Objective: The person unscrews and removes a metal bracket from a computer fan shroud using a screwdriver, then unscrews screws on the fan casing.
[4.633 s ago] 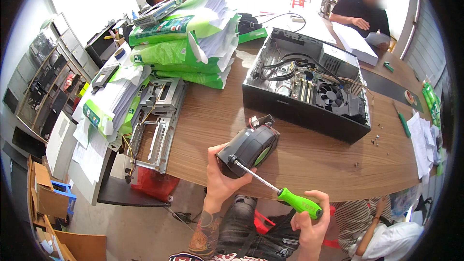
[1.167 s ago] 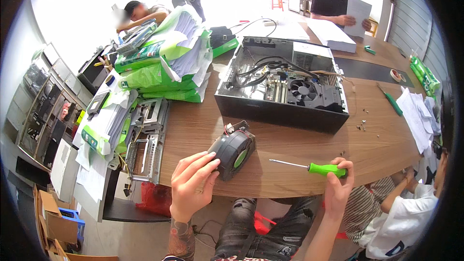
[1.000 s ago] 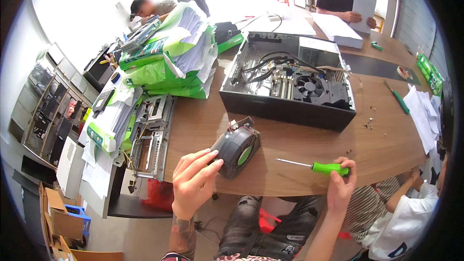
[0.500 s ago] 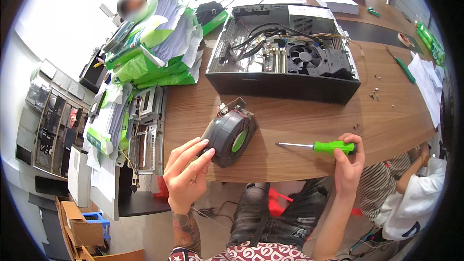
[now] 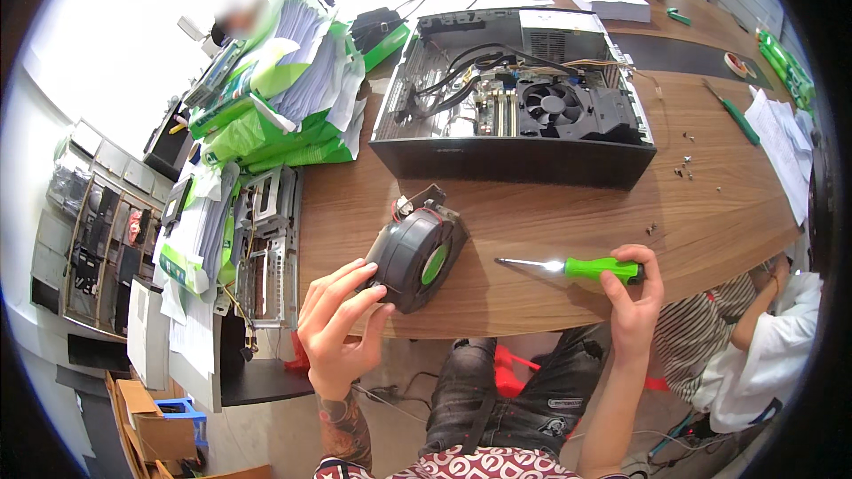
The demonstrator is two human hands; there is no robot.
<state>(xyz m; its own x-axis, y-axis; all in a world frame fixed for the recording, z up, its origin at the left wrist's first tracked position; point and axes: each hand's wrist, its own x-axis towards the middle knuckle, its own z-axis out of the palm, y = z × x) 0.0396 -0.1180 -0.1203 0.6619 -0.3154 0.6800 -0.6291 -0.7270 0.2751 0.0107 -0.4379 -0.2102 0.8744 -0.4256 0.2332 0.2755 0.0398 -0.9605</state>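
Observation:
A round black blower fan (image 5: 417,253) with a green hub lies on the brown wooden table (image 5: 568,222) near its front edge. My left hand (image 5: 342,324) rests against the fan's left side, fingers spread and touching its housing. My right hand (image 5: 632,297) grips the handle end of a green-handled screwdriver (image 5: 572,267), which lies flat on the table with its metal shaft pointing left toward the fan. An open black computer case (image 5: 515,111) stands behind them, showing cables and a cooling fan.
Stacks of green and white packages (image 5: 275,93) pile up at the left. A bare metal chassis frame (image 5: 266,244) lies beside them. Loose screws (image 5: 685,164) dot the table at right, near another green screwdriver (image 5: 732,113) and papers (image 5: 781,151). A person in white (image 5: 763,355) crouches at lower right.
The fan and screwdriver, earlier held up together, now lie apart on the table. My left hand has closed in on the fan's side; the view has tilted down and nearer.

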